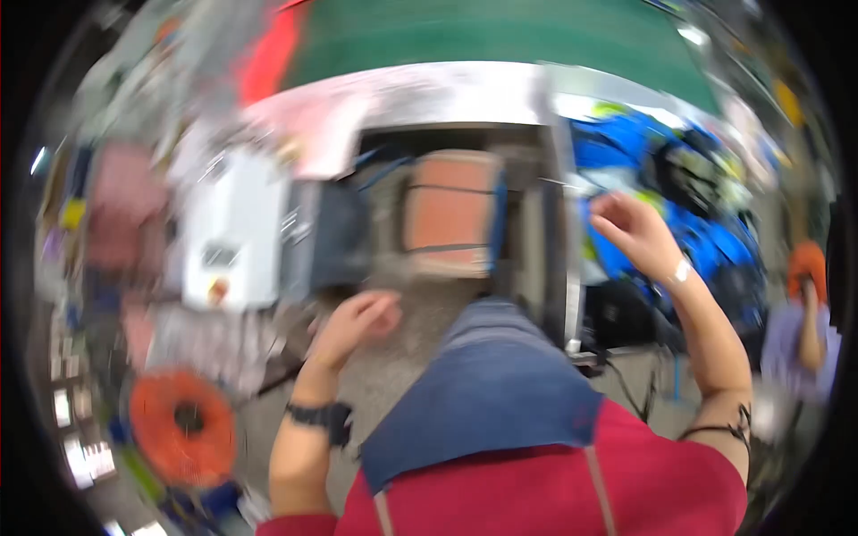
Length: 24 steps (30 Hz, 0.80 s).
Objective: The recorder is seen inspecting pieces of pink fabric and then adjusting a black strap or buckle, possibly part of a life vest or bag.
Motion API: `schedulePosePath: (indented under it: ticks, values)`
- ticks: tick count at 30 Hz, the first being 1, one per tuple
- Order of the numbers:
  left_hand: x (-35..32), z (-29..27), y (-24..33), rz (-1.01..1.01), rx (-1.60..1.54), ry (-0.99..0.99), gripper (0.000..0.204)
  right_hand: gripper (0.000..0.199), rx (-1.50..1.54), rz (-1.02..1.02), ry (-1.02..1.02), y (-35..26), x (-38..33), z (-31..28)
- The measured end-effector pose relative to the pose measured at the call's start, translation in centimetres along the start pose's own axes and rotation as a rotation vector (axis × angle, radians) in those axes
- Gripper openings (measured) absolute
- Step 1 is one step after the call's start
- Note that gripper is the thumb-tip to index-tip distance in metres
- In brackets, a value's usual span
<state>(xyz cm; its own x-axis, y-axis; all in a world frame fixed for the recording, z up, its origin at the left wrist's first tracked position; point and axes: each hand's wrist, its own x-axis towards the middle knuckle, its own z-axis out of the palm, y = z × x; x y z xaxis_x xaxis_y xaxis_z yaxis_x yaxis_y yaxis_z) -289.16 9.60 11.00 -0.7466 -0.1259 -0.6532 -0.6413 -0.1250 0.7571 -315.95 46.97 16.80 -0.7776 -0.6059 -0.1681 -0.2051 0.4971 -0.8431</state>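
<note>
My left hand (362,320) hangs over the floor, to the left of my lap and below the dark grey box. Motion smears its fingers, so I cannot make out how far they are bent; nothing shows in them. At the right, my right hand (636,234) hovers beside a pile of bright blue bags or fabric (617,143) with lime-green patches. Its fingers are loosely bent and apart from the thumb, holding nothing that I can see. A watch with a black strap (323,422) is on my left wrist. Between the hands lies an orange-topped stool or box (453,201) crossed by dark straps.
A white machine (234,228) with a dark grey side box (340,237) stands left. Ahead runs a white table edge (447,94) before a green surface (500,36). An orange round fan (183,424) is lower left. Another person (800,344) is far right.
</note>
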Motion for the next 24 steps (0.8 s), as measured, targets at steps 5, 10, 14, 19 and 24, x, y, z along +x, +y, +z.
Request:
schedulePosePath:
  ticks: [5,10,14,19,24]
  values:
    - [0.6,-3.5,1.1,0.257,-0.652,0.226,0.029,0.010,0.162,-0.292,-0.510,-10.3,1.3,13.5]
    - [-2.4,-5.8,3.3,0.390,-0.735,0.338,0.025,0.010,0.283,-0.791,-0.753,-19.7,-0.7,24.7]
    - [-7.6,-7.3,3.1,0.465,-0.640,0.614,0.022,0.015,0.404,-0.592,-0.891,-23.2,-3.3,28.0]
    - [-13.2,-7.8,3.4,0.557,-0.466,0.912,0.021,0.015,0.570,-0.372,-1.120,-23.5,-5.5,30.6]
    - [-16.6,-4.1,6.5,0.876,0.030,1.134,0.018,0.034,0.618,-0.127,-1.477,-23.1,-5.7,34.1]
